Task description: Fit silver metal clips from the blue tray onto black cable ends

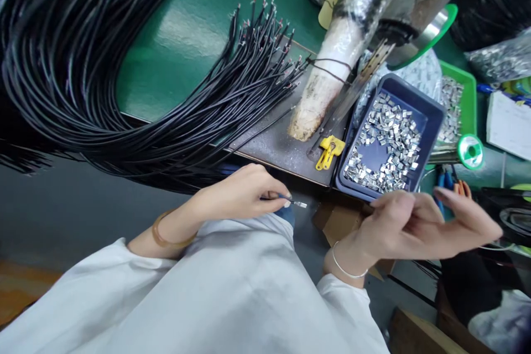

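Observation:
My left hand is closed in a pinch on a thin black cable, just in front of the bench edge. A small silver metal end piece sticks out past the fingertips. My right hand is at the near edge of a blue-grey tray, with its fingers loosely bent and apart. Inside that tray lie many small silver metal pieces. A big bundle of black cables stretches across the bench, its stripped ends fanned out towards the middle.
A yellow clip lies beside the tray. Behind it a wrapped white tube and a metal bar slant across. Farther right are a green tray, a solder spool and plier handles. Cardboard is below the bench.

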The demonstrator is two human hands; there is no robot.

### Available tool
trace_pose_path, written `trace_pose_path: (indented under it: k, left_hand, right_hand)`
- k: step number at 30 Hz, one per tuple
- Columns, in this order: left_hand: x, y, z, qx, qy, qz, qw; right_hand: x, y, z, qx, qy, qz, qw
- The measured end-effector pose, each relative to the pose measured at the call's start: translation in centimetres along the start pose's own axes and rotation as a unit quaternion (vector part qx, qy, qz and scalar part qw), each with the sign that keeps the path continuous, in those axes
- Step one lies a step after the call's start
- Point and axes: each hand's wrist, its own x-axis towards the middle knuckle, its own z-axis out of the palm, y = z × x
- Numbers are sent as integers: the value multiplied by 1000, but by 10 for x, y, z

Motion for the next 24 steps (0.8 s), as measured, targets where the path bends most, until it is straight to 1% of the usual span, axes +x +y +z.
trace_pose_path:
  k: [1,2,3,4,5,6,7,8,10,11,12,14,15,16,17,18,19,20,21,22,23,24]
  left_hand:
    - [-2,-2,-2,4,30,-3,1000]
    - [-4,-3,-4,12,85,-6,996]
    - [-4,-6,-6,32,154,-8,987]
    - [-2,-8,-8,70,226,-12,971]
    - [0,-11,-11,123,288,-20,949]
    - [5,-15,-13,188,332,-29,924]
    - [10,-19,-16,250,351,-45,901]
    - [16,-23,-18,292,350,-61,888]
    - [27,-32,-22,312,364,-75,874]
    - [32,-36,-24,288,386,-71,873]
    - [35,-39,-26,237,423,-63,872]
    - [36,-38,-29,80,503,-38,860]
    - [34,-35,-30,-14,527,-22,849]
    - [30,-30,-30,-108,528,-9,842]
    - [26,-23,-28,-198,504,4,841]
    - [21,-16,-25,-281,455,11,845]
    - [17,-9,-20,-361,376,4,853]
    - [13,-3,-14,-429,305,-3,850]
    - [10,2,-7,-478,253,-13,841]
    - [9,4,0,-506,212,-25,836]
    - [8,5,7,-521,185,-41,832]
    - [9,5,12,-525,170,-57,832]
  right_hand:
    - [6,1,-2,0,14,8,1000]
    - [12,4,-3,-7,-12,24,1000]
    - [18,8,-3,-32,-56,48,997]
    - [25,13,-2,-65,-94,63,991]
    - [32,19,-1,-105,-110,68,986]
    - [39,25,1,-143,-127,63,979]
    - [47,32,4,-181,-146,46,971]
    - [54,38,8,-215,-155,29,964]
    - [66,46,17,-253,-179,6,951]
    - [72,48,21,-265,-194,-4,945]
    - [76,48,25,-274,-213,-13,938]
    - [81,48,29,-286,-250,-31,925]
    - [82,47,30,-290,-267,-39,918]
    - [82,46,30,-293,-279,-45,913]
    - [82,47,29,-297,-286,-51,910]
    - [82,47,28,-302,-287,-55,908]
    - [81,48,27,-306,-282,-59,907]
    - [80,50,26,-308,-274,-62,909]
    - [79,51,25,-304,-263,-65,913]
    - [78,51,23,-293,-247,-66,921]
    - [76,49,22,-273,-226,-63,933]
    - [73,46,20,-240,-205,-52,948]
